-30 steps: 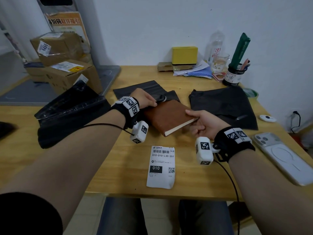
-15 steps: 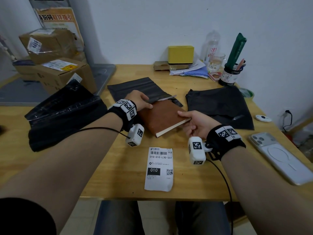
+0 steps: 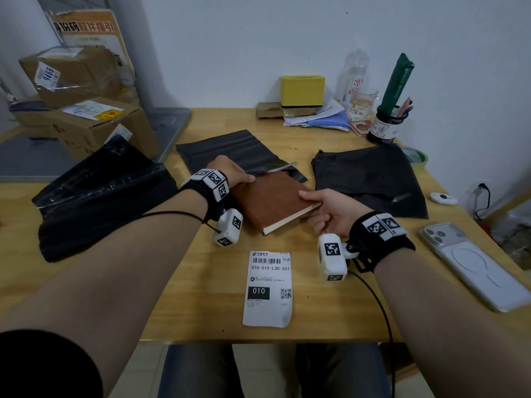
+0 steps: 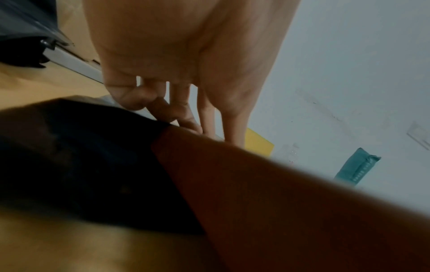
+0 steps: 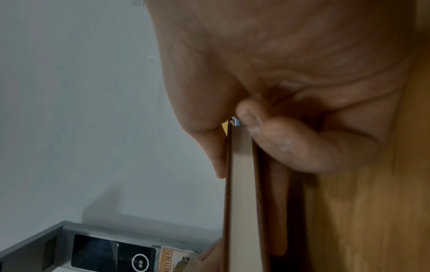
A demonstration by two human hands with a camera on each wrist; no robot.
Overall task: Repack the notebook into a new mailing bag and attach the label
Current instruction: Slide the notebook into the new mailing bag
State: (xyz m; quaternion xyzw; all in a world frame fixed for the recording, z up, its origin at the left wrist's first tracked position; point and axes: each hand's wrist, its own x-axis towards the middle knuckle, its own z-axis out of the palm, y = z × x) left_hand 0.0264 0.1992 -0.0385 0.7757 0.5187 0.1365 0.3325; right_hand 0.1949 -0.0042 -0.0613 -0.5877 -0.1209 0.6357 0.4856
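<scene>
A brown notebook lies slanted on the wooden table, its far end at the mouth of a flat black mailing bag. My left hand grips the bag's open edge at the notebook's far left corner; in the left wrist view its fingers curl at the black bag beside the notebook. My right hand pinches the notebook's near right corner, thumb on top; the right wrist view shows the page edge between thumb and fingers. A white shipping label lies near the front edge.
A second black bag lies to the right, and a heap of black bags to the left. Cardboard boxes stand at the back left. A phone is at the right edge. A yellow box and a pen cup stand by the wall.
Both hands keep their holds. The notebook has slid a little toward the bag's mouth, and the head view has shifted slightly.
</scene>
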